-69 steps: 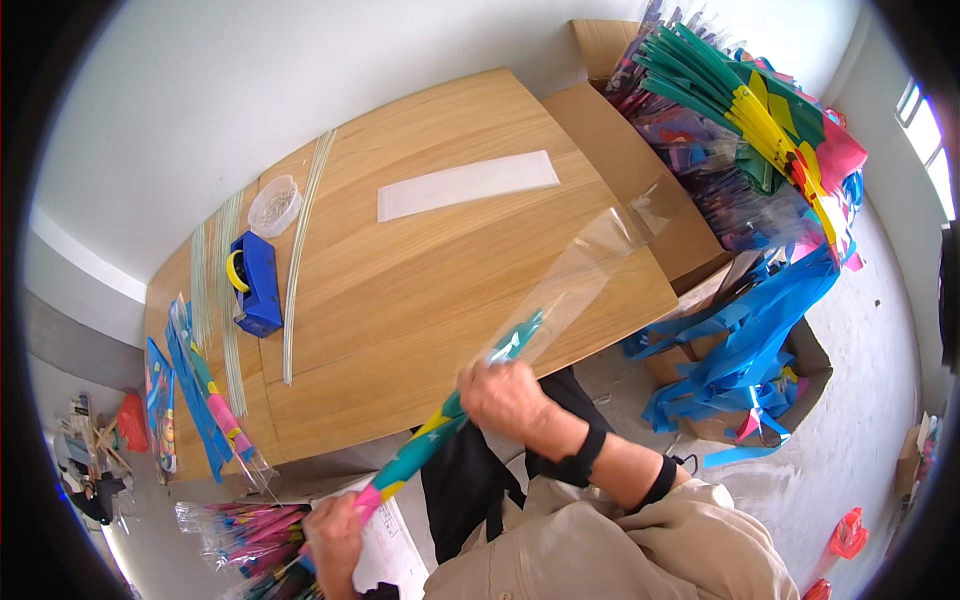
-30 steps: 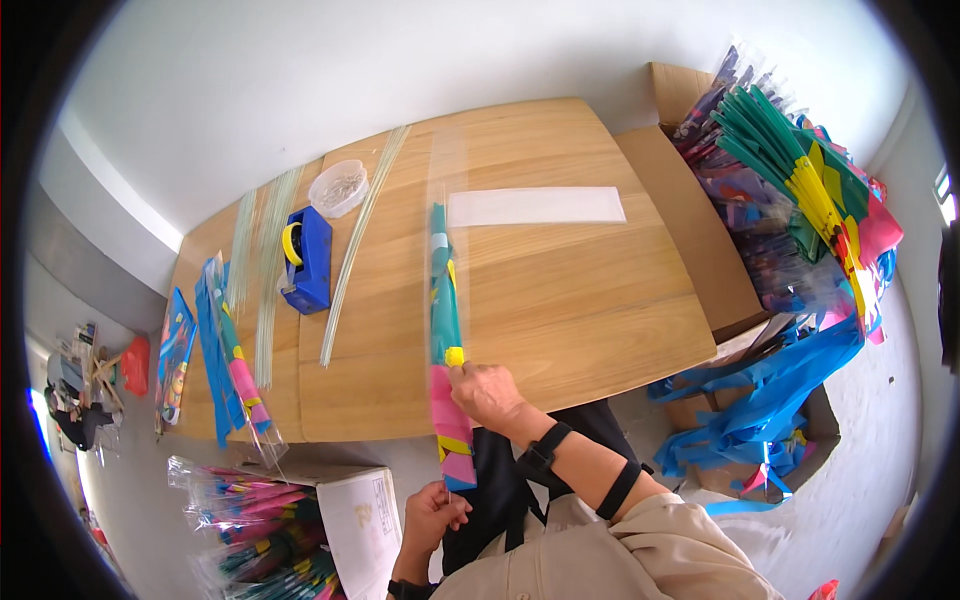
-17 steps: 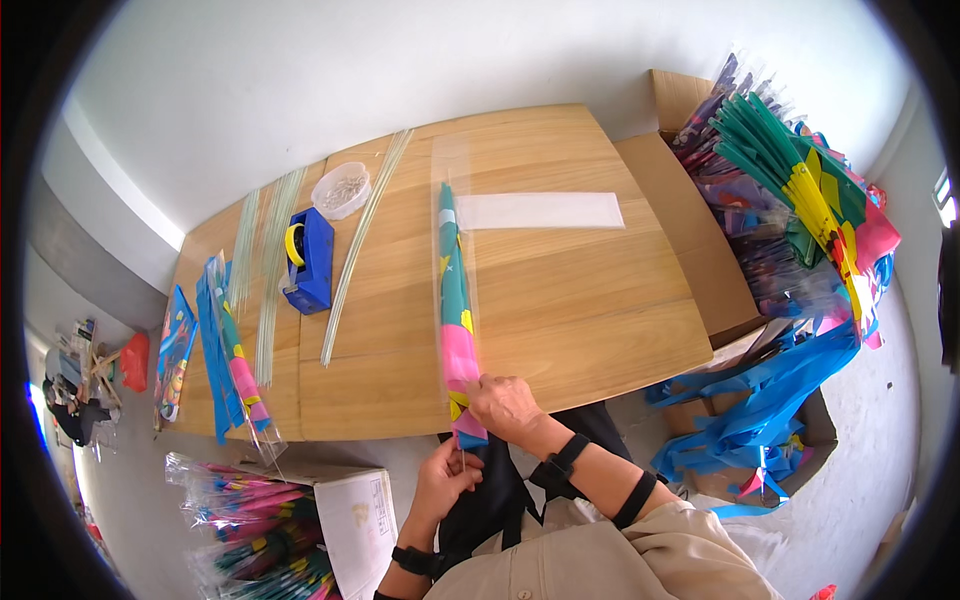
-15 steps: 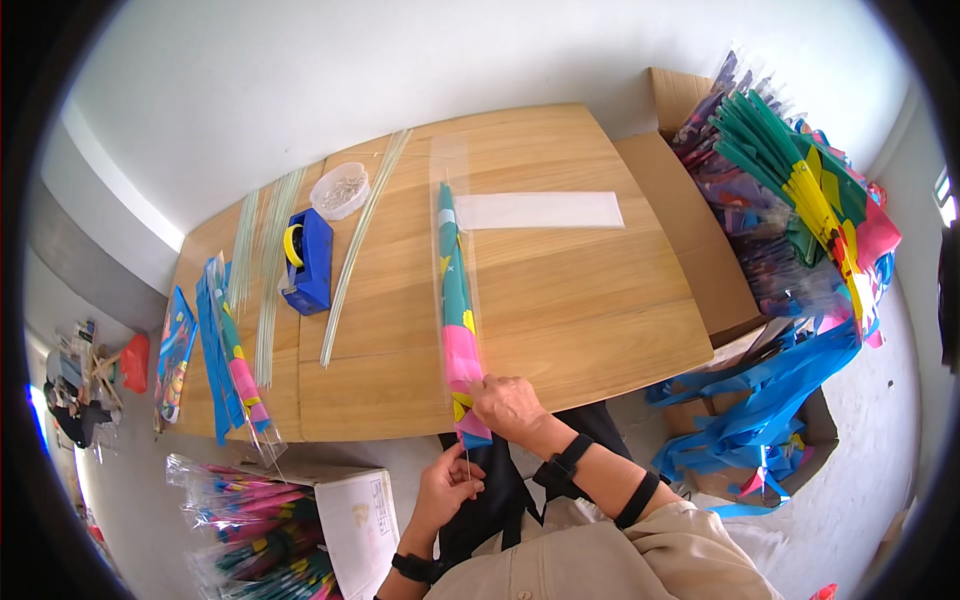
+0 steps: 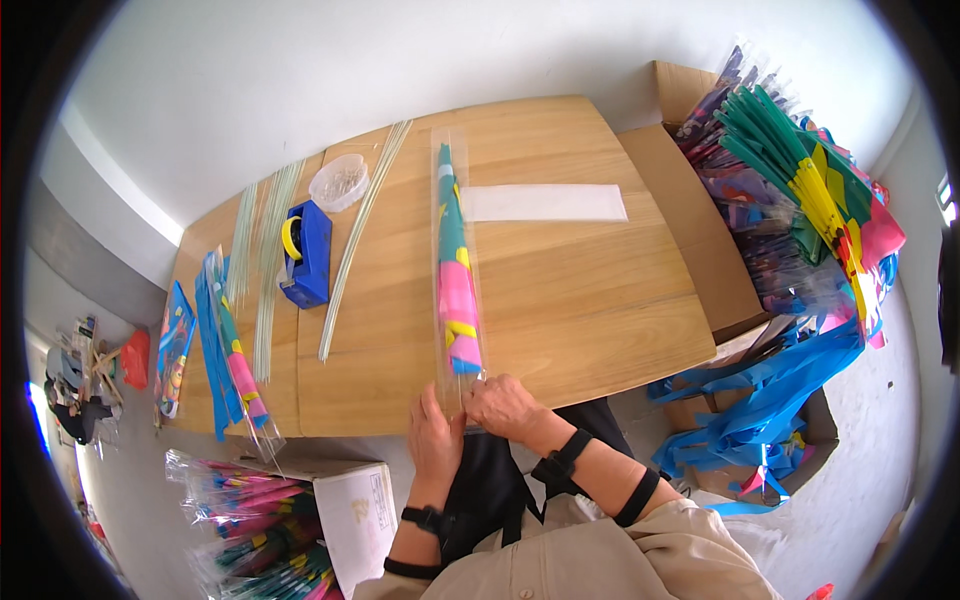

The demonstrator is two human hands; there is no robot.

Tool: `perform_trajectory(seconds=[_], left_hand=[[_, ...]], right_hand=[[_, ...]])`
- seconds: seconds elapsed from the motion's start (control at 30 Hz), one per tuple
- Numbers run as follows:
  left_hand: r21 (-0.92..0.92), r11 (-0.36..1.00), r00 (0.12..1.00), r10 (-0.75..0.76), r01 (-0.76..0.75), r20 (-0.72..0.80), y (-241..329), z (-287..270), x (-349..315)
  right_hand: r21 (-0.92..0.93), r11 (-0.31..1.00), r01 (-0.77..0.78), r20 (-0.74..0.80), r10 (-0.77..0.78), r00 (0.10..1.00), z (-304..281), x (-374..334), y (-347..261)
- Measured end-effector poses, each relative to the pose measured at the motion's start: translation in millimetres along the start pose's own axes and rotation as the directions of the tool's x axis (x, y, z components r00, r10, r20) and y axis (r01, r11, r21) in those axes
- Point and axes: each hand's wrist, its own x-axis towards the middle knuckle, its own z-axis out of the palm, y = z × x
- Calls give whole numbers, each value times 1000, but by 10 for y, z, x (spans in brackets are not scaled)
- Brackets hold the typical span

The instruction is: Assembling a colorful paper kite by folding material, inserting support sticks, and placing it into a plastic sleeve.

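Going by a clock centred on the counter (image 5: 590,300): two hands, one rolled-up piece in the works, one blue tape dispenser (image 5: 315,255) at 9, one tub (image 5: 338,183) at 10, one flat white strip (image 5: 545,203) at 2, plus three bunches of thin pale sticks (image 5: 365,240) between 9 and 11. One more wrapped roll (image 5: 238,360) sits out around 8.

The main roll (image 5: 457,285) lies on the counter, running roughly 12 to 6: slim, teal up top, pink lower down, yellow patches, blue at the bottom end. It's inside a long clear sleeve (image 5: 474,270), shiny, crinkly plastic. Right hand (image 5: 503,408) has its fingers curled shut on the sleeve's 6 o'clock end; left hand (image 5: 434,440) is right there too, but can't tell if it's pinching. Counter's smooth wood grain, tub's see-through plastic.
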Motion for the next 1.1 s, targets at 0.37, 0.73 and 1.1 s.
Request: perform_trajectory(seconds=[0.37, 0.73, 1.1], left_hand=[[-637, 316, 707, -408, 703, 578, -323, 78, 74], [-573, 351, 666, -493, 741, 559, -259, -1, -16], [-491, 424, 649, -494, 761, 579, -337, 50, 90]], right_hand=[[554, 827, -101, -152, 219, 964, -213, -5, 96], [657, 669, -348, 31, 438, 899, 133, -59, -336], [636, 614, -467, 161, 486, 859, 109, 32, -285]])
